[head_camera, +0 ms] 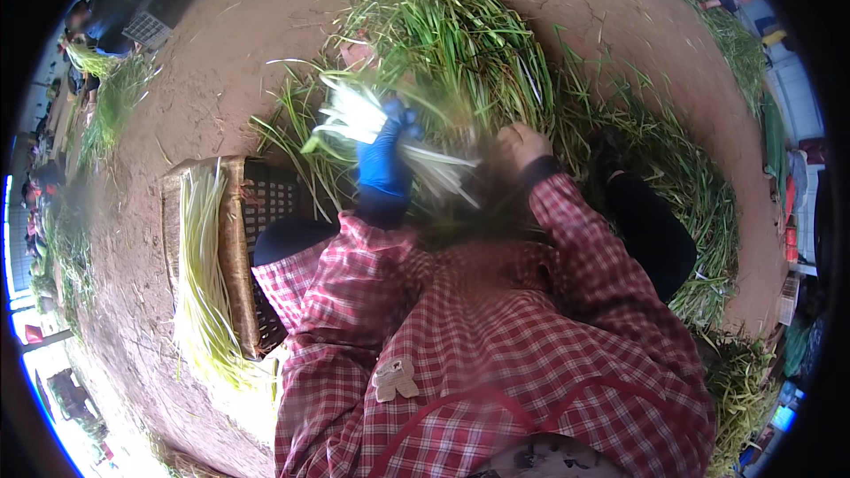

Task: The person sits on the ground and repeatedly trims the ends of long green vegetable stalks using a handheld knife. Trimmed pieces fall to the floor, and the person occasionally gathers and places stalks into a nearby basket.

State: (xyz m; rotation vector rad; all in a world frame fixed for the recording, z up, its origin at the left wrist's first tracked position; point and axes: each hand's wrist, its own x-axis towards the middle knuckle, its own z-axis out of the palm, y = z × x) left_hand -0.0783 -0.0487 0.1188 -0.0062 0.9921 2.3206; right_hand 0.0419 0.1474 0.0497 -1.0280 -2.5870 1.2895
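My left hand (387,153), in a blue glove, is closed around a bunch of pale leafy stalks (350,109). Their white ends fan out to the upper left, and more pale stems stick out toward my right hand. Bare and blurred, my right hand (524,146) is at the near edge of a heap of long green leaves (458,33); whether it grips any leaf cannot be made out. To my left, a thick bundle of cleaned, pale yellow-green stalks (202,259) lies on a brown cloth (240,265) draped over a black plastic crate (271,196).
Loose leaves (707,226) spread around my right leg (647,232). The floor (219,60) is brown earth. At the upper left another person (109,20) bends beside a grey crate (147,29). Someone else sits by leaves at the upper right. A yellowish leaf pile (740,398) lies at the lower right.
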